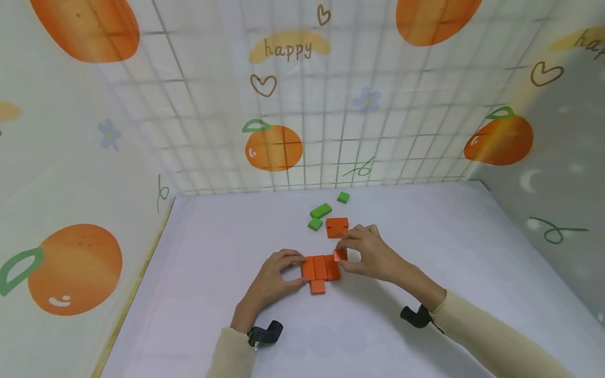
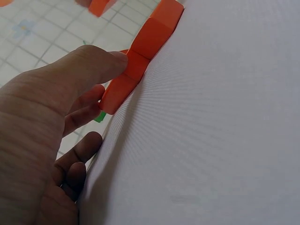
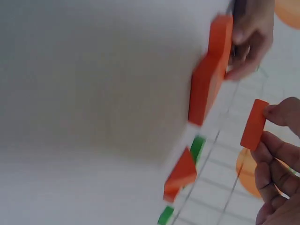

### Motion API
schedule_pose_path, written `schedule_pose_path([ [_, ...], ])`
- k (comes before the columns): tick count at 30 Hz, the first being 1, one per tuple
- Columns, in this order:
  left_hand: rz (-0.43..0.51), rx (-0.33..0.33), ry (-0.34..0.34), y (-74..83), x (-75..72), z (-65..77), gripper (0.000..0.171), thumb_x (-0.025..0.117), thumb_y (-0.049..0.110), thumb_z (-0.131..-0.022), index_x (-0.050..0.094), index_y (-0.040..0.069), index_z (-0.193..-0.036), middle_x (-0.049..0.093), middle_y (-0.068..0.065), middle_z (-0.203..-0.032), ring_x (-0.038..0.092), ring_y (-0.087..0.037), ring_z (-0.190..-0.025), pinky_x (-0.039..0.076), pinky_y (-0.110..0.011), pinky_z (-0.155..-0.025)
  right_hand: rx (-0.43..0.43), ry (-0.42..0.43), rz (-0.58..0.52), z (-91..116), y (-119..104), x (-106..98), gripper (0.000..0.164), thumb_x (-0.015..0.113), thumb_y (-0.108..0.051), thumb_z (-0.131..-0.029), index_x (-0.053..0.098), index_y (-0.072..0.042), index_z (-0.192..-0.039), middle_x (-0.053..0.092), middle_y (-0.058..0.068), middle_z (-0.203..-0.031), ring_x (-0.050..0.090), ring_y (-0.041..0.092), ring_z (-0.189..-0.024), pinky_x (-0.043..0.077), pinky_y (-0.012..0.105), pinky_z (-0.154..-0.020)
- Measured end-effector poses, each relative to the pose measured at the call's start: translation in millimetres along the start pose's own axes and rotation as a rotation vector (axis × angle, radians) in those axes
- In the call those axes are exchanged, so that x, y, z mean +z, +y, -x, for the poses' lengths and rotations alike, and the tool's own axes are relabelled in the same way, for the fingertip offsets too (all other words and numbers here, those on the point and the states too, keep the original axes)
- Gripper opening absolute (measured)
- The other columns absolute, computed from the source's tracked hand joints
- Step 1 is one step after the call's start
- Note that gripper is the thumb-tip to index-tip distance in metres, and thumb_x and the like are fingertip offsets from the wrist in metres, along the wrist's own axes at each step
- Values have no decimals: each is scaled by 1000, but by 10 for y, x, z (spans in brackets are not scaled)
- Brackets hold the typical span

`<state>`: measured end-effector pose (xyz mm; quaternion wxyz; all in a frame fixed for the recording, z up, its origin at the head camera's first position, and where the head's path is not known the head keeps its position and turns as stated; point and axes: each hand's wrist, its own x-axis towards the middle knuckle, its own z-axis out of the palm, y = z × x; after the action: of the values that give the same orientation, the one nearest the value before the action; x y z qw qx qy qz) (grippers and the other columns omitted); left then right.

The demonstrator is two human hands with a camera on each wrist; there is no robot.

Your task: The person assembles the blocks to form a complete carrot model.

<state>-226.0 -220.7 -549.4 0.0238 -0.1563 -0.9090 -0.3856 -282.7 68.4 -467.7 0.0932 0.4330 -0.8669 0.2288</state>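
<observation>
Flat orange blocks (image 1: 320, 268) lie side by side in a short row on the table, and a smaller orange block (image 1: 317, 287) sits against the row's near side. At the row's left end, my left hand (image 1: 271, 275) holds the end block, thumb on the near side and fingers on the far side. My right hand (image 1: 373, 254) pinches another orange block (image 3: 254, 124) between thumb and fingertips. In the right wrist view this block is raised off the table; in the head view it overlaps the row's right end.
Behind the row lie more orange blocks (image 1: 337, 227), one with a notched edge. Farther back are a long green block (image 1: 321, 210) and two small green blocks, one near it (image 1: 315, 224) and one farther right (image 1: 343, 197). A patterned curtain (image 1: 302, 105) hangs behind the white table (image 1: 212, 226).
</observation>
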Motion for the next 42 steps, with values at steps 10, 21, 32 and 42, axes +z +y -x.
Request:
schedule_pose_path([
  [10, 12, 6, 4, -21, -7, -4, 46, 79, 45, -84, 69, 31, -126, 54, 21, -130, 46, -10, -123, 39, -47, -105, -86, -70, 13, 213, -276, 239, 24, 84, -27, -79, 76, -17, -98, 64, -8, -94, 51, 10, -93, 31, 33, -78],
  [21, 23, -4, -9, -7, -11, -1, 46, 79, 46, -84, 68, 32, -127, 52, 22, -131, 45, -11, -125, 38, -47, -106, -125, -92, 74, 223, -305, 416, 24, 83, -28, -78, 76, -17, -97, 63, -7, -94, 50, 11, -92, 34, 33, -80],
  [32, 12, -4, -1, -25, -13, -5, 46, 79, 46, -84, 68, 33, -127, 52, 22, -130, 46, -11, -123, 39, -47, -105, -136, -98, 136, 201, -327, 439, 25, 85, -27, -78, 77, -19, -100, 62, -9, -93, 49, 11, -90, 33, 32, -79],
  [42, 5, -17, -6, -6, -1, 1, 46, 79, 45, -84, 68, 33, -127, 53, 20, -131, 46, -12, -125, 40, -48, -105, 37, -42, 24, 121, -90, 232, 22, 83, -26, -83, 76, -16, -101, 66, -6, -101, 54, 14, -99, 33, 36, -79],
])
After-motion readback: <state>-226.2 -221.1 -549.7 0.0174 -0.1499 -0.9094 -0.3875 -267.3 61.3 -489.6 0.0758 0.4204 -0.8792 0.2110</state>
